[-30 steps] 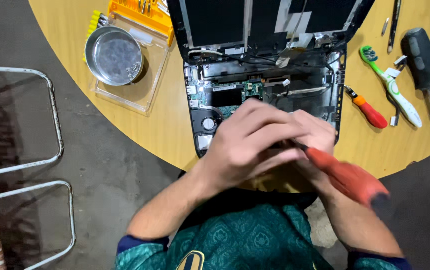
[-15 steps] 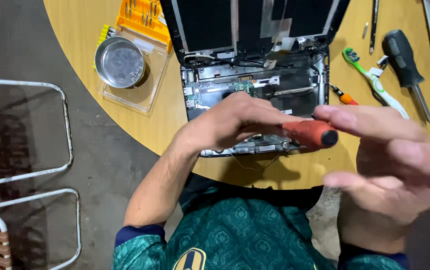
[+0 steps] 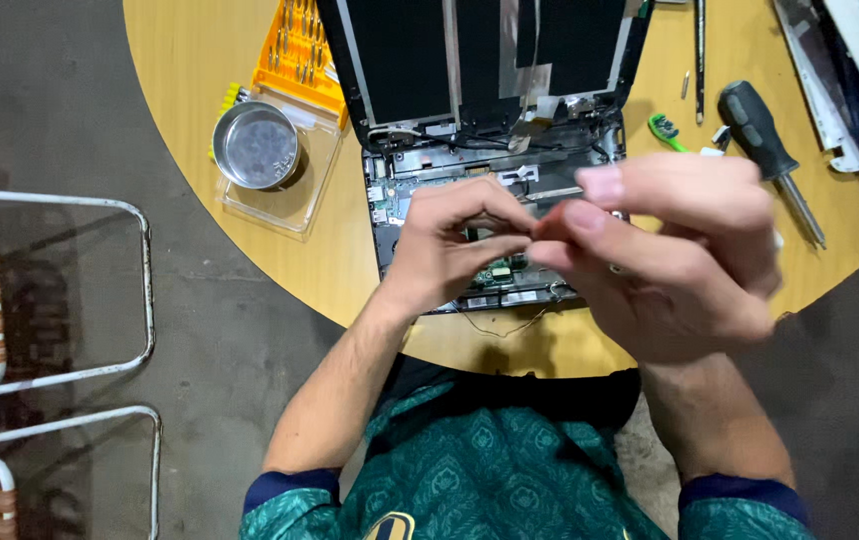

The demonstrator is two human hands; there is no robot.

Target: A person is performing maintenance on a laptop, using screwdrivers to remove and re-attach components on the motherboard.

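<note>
my left hand and right hand meet fingertip to fingertip above the opened laptop at the desk centre; both grips look pinched, on what i cannot tell. a black-handled screwdriver lies at two o'clock.

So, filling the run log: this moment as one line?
left hand | fingertips meeting right hand | above opened black laptop | round wooden table

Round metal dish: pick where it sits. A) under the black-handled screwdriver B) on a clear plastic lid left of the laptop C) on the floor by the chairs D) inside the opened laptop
B: the round metal dish rests on a clear plastic lid on the wooden table, left of the opened laptop.
</note>
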